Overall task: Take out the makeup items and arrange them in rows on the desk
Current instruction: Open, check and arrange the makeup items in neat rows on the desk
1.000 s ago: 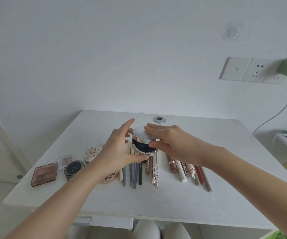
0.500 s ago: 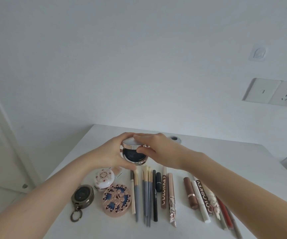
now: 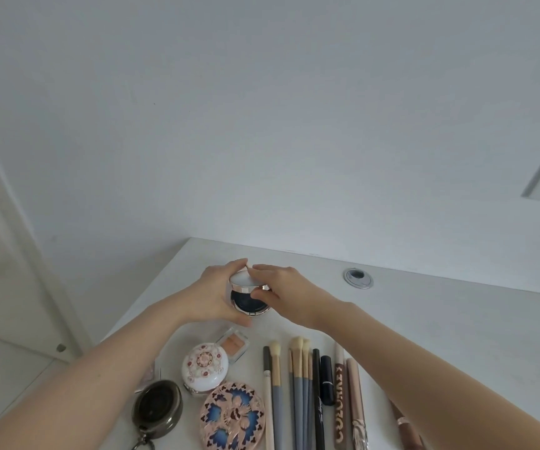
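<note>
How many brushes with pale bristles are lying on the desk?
4. One brush lies apart, left of the others; three more are bunched together just right of it. All point bristles away from the person. The forearms may hide others.

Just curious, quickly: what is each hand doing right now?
Left hand: holding the round compact.
Right hand: holding the same compact, fingers on its lid.

Two bare forearms enter from the bottom corners, no sleeves anywhere in view, uncovered from the frame edge to the wrists. Left hand (image 3: 216, 295) and right hand (image 3: 283, 292) bare too: no gloves, no rings, no watch or bracelet at either wrist. Fingernails short; polish can't be told. No marks or tattoos on the visible parts. Rest of the person out of frame.
</note>
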